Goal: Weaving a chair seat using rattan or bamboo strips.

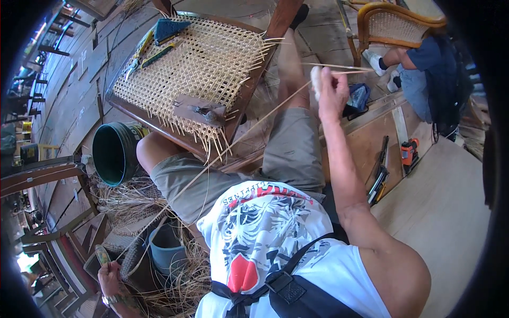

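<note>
A long pale rattan cane strand (228, 149) runs taut across my lap between my two hands. My right hand (333, 94), raised ahead at the right, is closed on the strand with a white cloth-like pad (316, 83) against it; the strand's end loops out beyond. Low at the far left, my left hand (110, 279) pinches the strand's other end. A greenish-yellow piece (102, 255) shows at its fingers, its kind unclear. Before me stands a wooden chair seat with woven cane (199, 61), loose ends sticking out along its edges.
Yellow-handled pliers (139, 52), a blue block (169, 30) and a wooden piece with a metal tool (199, 111) lie on the seat. Left are a dark green bucket (119, 153), a grey bucket (167, 249) and heaped cane scraps (130, 199). Another person (424, 79) sits at far right.
</note>
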